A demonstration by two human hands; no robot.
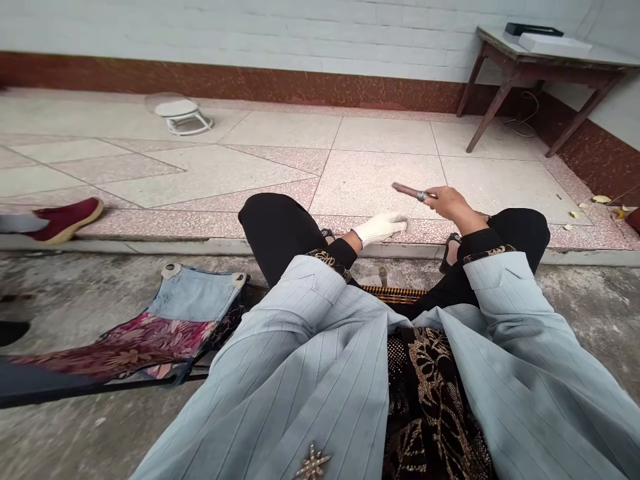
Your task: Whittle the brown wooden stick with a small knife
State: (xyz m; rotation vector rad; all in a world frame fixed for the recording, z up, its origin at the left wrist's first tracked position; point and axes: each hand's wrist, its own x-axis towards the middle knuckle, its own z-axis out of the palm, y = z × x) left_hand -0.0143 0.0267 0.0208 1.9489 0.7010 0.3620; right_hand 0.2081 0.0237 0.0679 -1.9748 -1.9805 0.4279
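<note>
My left hand (381, 229), in a white knitted glove, is low over the front edge of the tiled step, between my knees. Its fingers are drawn together and point right; what they hold, if anything, cannot be made out. Bare, my right hand (449, 202) is closed around a brown stick-like tool (407, 191) with silvery wire wound around it near my fingers. The tool's free end points left, above the tiles and beyond the gloved hand. Part of a woven black-and-yellow item (395, 293) shows between my legs, mostly hidden by my clothes.
A small white stool (183, 117) stands on the tiled floor (270, 160) at back left. Beside my left arm is a folding fabric seat (195, 293). Another person's red shoe (70, 219) rests on the step at left. A wooden table (500, 50) stands back right; peel-like scraps (601, 199) lie nearby.
</note>
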